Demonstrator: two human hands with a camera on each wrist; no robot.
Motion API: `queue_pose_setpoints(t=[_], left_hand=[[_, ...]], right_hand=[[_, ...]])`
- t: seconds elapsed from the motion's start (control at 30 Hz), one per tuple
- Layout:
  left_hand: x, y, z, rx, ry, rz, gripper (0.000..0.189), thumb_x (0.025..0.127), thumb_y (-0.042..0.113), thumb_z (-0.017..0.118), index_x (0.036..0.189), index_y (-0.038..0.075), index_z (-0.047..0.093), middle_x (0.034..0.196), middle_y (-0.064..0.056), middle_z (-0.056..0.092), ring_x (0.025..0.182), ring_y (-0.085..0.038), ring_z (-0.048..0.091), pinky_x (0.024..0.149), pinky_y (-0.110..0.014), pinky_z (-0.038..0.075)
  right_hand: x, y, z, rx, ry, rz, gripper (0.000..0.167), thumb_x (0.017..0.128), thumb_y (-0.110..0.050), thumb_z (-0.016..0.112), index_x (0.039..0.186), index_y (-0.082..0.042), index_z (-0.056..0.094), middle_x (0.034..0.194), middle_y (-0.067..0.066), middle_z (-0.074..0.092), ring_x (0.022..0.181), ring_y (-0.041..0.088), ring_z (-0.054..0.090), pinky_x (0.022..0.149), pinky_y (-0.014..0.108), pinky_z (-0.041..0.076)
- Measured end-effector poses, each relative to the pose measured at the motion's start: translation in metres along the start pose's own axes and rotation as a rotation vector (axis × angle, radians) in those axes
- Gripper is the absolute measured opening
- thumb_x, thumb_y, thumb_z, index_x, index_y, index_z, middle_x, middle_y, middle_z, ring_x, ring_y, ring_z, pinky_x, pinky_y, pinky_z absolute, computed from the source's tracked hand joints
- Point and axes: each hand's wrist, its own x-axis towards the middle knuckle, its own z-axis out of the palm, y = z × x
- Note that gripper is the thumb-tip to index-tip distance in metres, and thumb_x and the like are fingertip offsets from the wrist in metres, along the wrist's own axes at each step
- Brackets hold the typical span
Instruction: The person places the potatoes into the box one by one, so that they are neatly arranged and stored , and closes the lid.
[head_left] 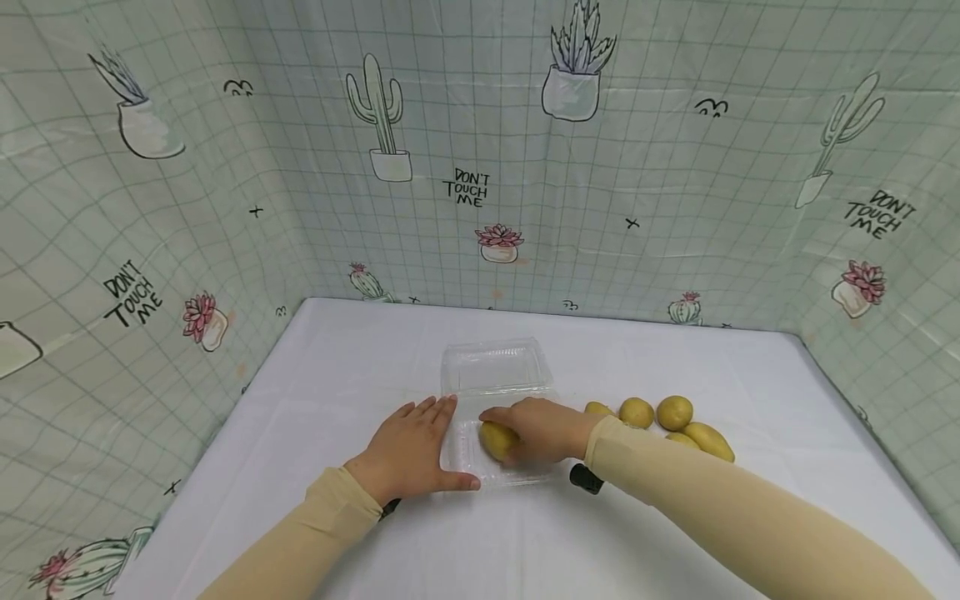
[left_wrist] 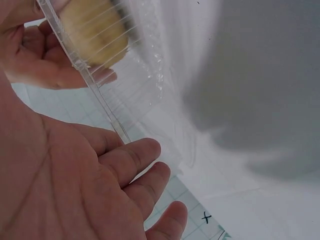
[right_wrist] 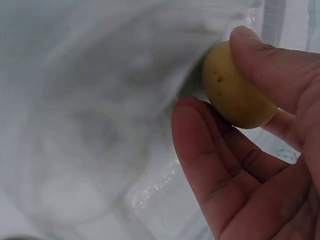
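Note:
A clear plastic clamshell box lies on the white table with its lid folded back, away from me. My right hand is over the box and grips a yellow potato. In the right wrist view, thumb and fingers close around the potato from both sides. My left hand rests at the box's left edge, fingers straight and thumb along the near rim. The left wrist view shows its fingers against the clear wall, with the potato beyond the plastic.
Several more potatoes sit on the table to the right, partly hidden behind my right forearm. A patterned cloth with cactus drawings hangs behind and along both sides of the table.

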Motion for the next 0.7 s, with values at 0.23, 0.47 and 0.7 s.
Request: queue_pose_setpoints(t=[0.23, 0.47, 0.7], left_hand=[[0.0, 0.0, 0.0, 0.002, 0.005, 0.009, 0.114, 0.079, 0.08, 0.059, 0.153, -0.002, 0.034, 0.155, -0.016, 0.039, 0.142, -0.034, 0.036, 0.114, -0.049, 0.028], [0.001, -0.001, 0.002, 0.018, -0.001, 0.006, 0.114, 0.078, 0.082, 0.057, 0.153, -0.002, 0.033, 0.156, -0.014, 0.038, 0.142, -0.033, 0.035, 0.114, -0.05, 0.028], [0.001, -0.001, 0.002, 0.005, -0.006, 0.01, 0.115, 0.078, 0.083, 0.056, 0.153, -0.001, 0.034, 0.156, -0.014, 0.037, 0.143, -0.032, 0.034, 0.114, -0.049, 0.028]], right_hand=[[0.003, 0.002, 0.0, 0.045, -0.012, -0.017, 0.061, 0.09, -0.022, 0.077, 0.145, -0.011, 0.051, 0.074, -0.009, 0.055, 0.069, 0.008, 0.05, 0.073, 0.027, 0.046], [0.01, 0.004, 0.002, 0.064, -0.032, -0.026, 0.061, 0.092, -0.021, 0.074, 0.147, -0.014, 0.048, 0.071, -0.008, 0.054, 0.071, 0.009, 0.051, 0.076, 0.027, 0.046], [0.017, 0.001, 0.004, 0.051, -0.027, -0.058, 0.063, 0.092, -0.023, 0.075, 0.147, -0.012, 0.047, 0.074, -0.009, 0.057, 0.072, 0.009, 0.054, 0.076, 0.026, 0.047]])
